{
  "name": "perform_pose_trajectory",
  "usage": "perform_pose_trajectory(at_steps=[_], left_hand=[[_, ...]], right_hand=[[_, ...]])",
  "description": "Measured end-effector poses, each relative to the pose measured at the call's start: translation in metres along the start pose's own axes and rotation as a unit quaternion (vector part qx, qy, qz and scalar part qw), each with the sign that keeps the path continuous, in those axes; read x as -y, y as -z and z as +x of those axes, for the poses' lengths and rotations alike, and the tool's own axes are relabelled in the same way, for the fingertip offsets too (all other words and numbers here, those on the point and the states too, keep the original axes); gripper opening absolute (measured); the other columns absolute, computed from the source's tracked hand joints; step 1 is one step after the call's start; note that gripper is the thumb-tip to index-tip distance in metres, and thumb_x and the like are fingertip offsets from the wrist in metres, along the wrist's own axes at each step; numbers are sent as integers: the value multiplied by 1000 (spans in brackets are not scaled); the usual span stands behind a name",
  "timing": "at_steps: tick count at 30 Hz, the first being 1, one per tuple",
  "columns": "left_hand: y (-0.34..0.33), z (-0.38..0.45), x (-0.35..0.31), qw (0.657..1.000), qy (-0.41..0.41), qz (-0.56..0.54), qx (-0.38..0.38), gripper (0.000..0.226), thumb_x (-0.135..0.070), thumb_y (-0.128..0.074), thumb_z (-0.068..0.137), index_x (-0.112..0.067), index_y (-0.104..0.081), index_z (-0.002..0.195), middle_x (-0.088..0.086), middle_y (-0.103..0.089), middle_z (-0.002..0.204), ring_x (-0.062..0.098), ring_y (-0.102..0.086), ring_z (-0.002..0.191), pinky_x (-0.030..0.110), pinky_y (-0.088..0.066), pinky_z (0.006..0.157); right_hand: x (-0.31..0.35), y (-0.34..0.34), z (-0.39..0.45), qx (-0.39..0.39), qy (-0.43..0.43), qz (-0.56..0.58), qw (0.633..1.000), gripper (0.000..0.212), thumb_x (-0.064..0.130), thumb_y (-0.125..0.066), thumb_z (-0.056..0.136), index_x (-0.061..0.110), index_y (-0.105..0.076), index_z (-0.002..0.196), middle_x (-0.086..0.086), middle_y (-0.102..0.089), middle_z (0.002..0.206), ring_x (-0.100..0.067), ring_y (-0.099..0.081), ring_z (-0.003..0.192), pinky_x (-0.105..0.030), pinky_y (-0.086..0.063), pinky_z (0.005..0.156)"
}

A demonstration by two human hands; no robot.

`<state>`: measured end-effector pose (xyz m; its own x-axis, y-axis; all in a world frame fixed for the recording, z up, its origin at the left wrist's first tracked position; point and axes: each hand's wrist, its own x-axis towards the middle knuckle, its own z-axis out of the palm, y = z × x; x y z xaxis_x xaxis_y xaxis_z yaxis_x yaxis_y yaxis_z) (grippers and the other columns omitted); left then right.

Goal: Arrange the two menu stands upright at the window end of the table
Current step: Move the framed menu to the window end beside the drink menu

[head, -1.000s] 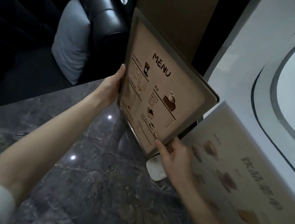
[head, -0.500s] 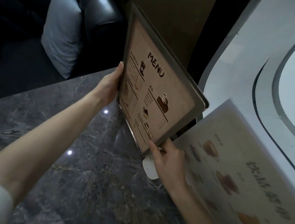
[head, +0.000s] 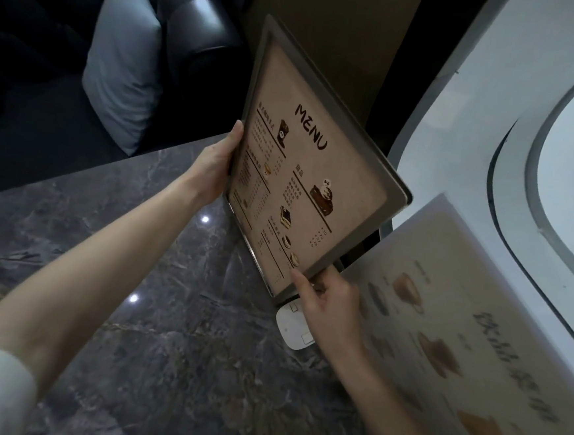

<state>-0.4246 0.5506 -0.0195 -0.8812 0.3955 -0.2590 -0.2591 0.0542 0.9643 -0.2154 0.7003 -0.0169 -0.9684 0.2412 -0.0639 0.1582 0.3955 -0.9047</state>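
Left hand [head: 213,170], right hand [head: 327,303] grip menu stand [head: 308,184] edges.

Marble table [head: 164,362] (dark) bears white device [head: 292,327].

- Right menu [head: 468,334]: print blurred, unreadable; lower corner cut by the frame's right and bottom edges.
- MENU stand [head: 303,170]: small text lines too fine to read; foot hidden behind panel.
- Left hand [head: 214,167]: fingers hidden behind panel.
- White device [head: 292,327]: partly covered by right hand [head: 326,309]; type unclear.
- Sofa [head: 198,21]: upper left, cut off, dark.
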Motion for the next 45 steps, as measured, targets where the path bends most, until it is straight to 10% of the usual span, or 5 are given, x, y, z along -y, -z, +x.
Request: perform_pose_trajectory(at_steps=[11, 22, 28, 37, 45], left_hand=[[-12, -7, 3, 995, 22, 52, -87, 48, -53, -28, 95, -24, -62, 113, -12, -66, 101, -3, -65, 85, 13, -49, 75], [-47, -63, 2, 956, 131, 230, -125, 63, -48, -18, 98, -14, -9, 150, 9, -14, 159, 29, -17, 145, 43, -15, 119], [-63, -102, -7, 949, 177, 250, -72, 66, -50, -22, 97, -1, -51, 129, 18, -58, 129, 31, -57, 115, 41, -42, 99], [-88, -132, -4, 971, 171, 161, -50, 53, -36, -29, 99, 4, -60, 115, 18, -67, 96, 21, -64, 74, 26, -50, 65], [-104, -147, 42, 978, 45, 19, -202, 25, -19, -43, 96, -8, -65, 103, 9, -64, 111, 29, -56, 113, 33, -45, 86]], right_hand=[[-1, 1, -4, -7, -2, -49, 999, 28, 21, -57, 88, 9, -59, 114, -5, -68, 115, -12, -64, 102, 2, -45, 66], [24, 14, -5, 142, -101, -209, 962, 36, 27, -44, 94, -2, -58, 110, -15, -66, 106, -27, -61, 89, -26, -46, 65], [77, 30, -6, 229, -92, -247, 937, 43, 15, -44, 92, 6, -42, 134, -11, -45, 142, -27, -47, 125, -31, -44, 97], [185, 99, -22, 184, 139, -310, 922, 25, 22, -48, 92, 11, -64, 108, -6, -65, 112, -19, -61, 101, -32, -52, 88], [189, 139, 12, 87, 219, -286, 929, 28, 14, -46, 93, 15, -60, 118, -4, -65, 118, -10, -56, 98, -18, -41, 82]])
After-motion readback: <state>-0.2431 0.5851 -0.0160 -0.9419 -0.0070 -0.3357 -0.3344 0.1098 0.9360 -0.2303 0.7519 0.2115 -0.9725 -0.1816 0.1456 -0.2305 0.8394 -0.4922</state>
